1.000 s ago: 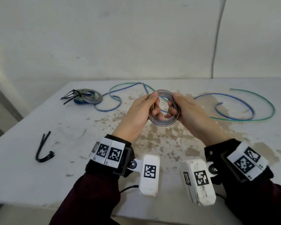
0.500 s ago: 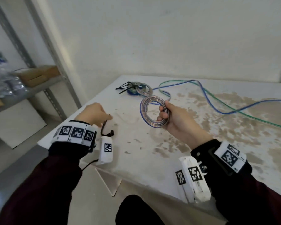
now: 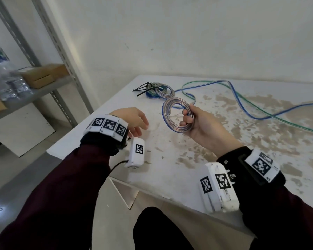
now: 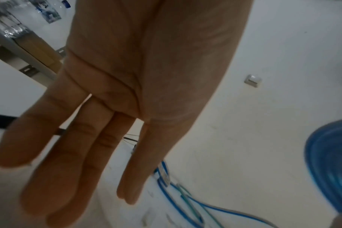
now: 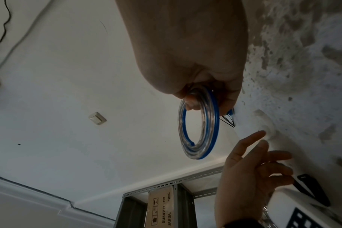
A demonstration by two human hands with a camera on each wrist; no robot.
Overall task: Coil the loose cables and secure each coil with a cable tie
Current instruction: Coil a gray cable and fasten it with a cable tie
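My right hand (image 3: 188, 120) grips a small coil of clear and blue cable (image 3: 165, 112) and holds it upright above the stained white table (image 3: 179, 159). The right wrist view shows the coil (image 5: 213, 128) hanging from my curled fingers (image 5: 191, 104). My left hand (image 3: 134, 121) hovers low near the table's left edge, fingers straight and spread (image 4: 88, 154), holding nothing. A black cable tie (image 5: 312, 189) lies on the table just beside its fingertips (image 5: 279, 155); the head view hides it under the hand.
Two tied coils (image 3: 157, 90) with black tie tails lie at the back left. Loose blue and green cables (image 3: 242, 103) trail across the table to the right. A metal shelf rack (image 3: 61, 56) with cardboard boxes (image 3: 42, 74) and a water bottle (image 3: 2, 76) stands left.
My left hand let go of the coil and moved left and down over the black tie. The right hand alone now holds the coil. The view has turned left.
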